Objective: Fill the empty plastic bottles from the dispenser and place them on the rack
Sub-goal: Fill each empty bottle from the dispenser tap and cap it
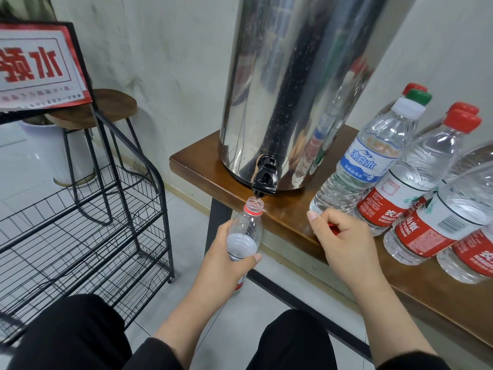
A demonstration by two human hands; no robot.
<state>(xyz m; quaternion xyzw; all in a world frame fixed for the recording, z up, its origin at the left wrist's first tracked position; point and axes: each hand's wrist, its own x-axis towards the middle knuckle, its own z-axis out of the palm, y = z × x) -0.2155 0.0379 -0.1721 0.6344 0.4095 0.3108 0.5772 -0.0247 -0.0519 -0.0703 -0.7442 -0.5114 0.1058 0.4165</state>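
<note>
My left hand (226,259) grips an uncapped clear plastic bottle (246,228) with a red neck ring, its mouth right under the black tap (264,180) of the steel dispenser (301,84). Water stands partway up inside the bottle. My right hand (340,235) rests closed on the table edge with a red cap (333,227) showing between its fingers. Several capped bottles stand on the table at the right, one with a blue label and green cap (365,158), others with red labels (424,172). The black wire rack (88,228) stands at the left.
The dispenser sits on a brown wooden table (202,161) with a dark metal frame. A red and white sign (40,68) tops the rack. Behind the rack are a wooden stool (106,108) and a white container. My knees in dark trousers fill the bottom.
</note>
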